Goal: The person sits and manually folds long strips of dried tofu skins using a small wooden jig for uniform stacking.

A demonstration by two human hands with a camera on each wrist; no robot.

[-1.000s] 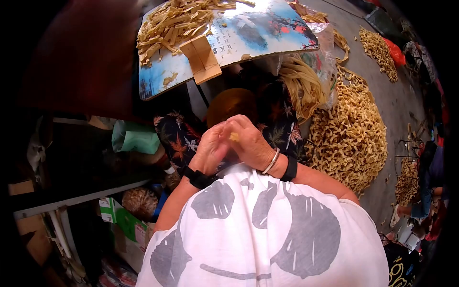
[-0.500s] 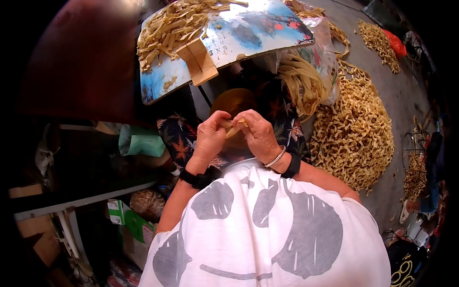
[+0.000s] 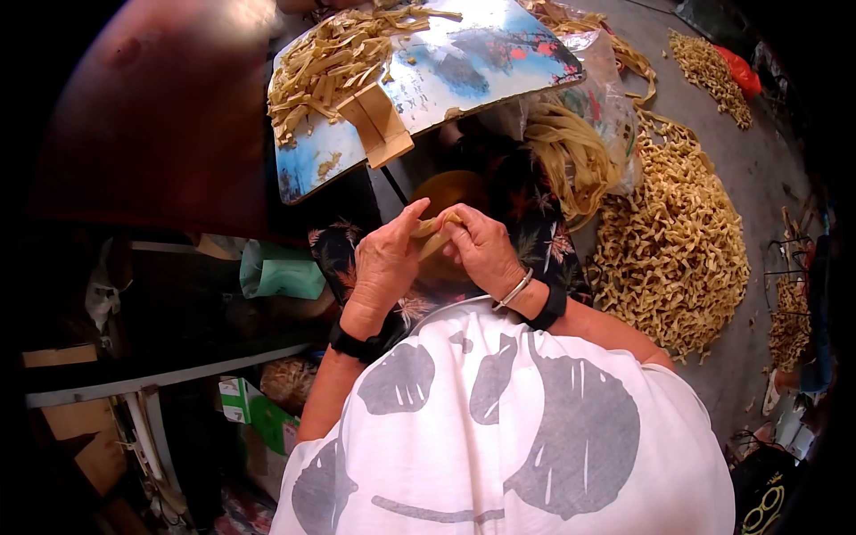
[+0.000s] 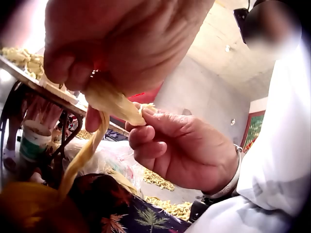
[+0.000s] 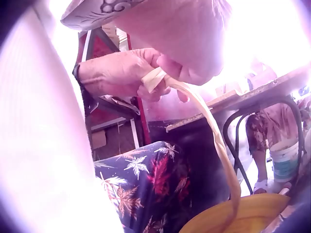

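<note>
My left hand (image 3: 385,254) and right hand (image 3: 489,252) face each other over the lap, with a pale yellow flat strip (image 4: 116,103) stretched between them. In the left wrist view, the right thumb and forefinger pinch one end of the strip. The left fingers hold it a short way along, where it folds over on itself. From the hands a long tail of the strip hangs in the right wrist view, reaching down to a round yellow-brown bowl-like thing (image 5: 252,211) by the knees. Part of the left fingers' grip is hidden behind the hand.
Ahead, a painted tabletop (image 3: 419,89) carries a heap of short strips (image 3: 330,71) and an angled wooden piece (image 3: 374,120) at its edge. On the floor right lies a big mound of knotted pieces (image 3: 673,259), beside a plastic bag with long strips (image 3: 571,152). A shelf (image 3: 169,374) stands left.
The hands were close together a second ago, then drew apart and now hold the strip between them. The left hand's fingers have straightened somewhat over the last half second.
</note>
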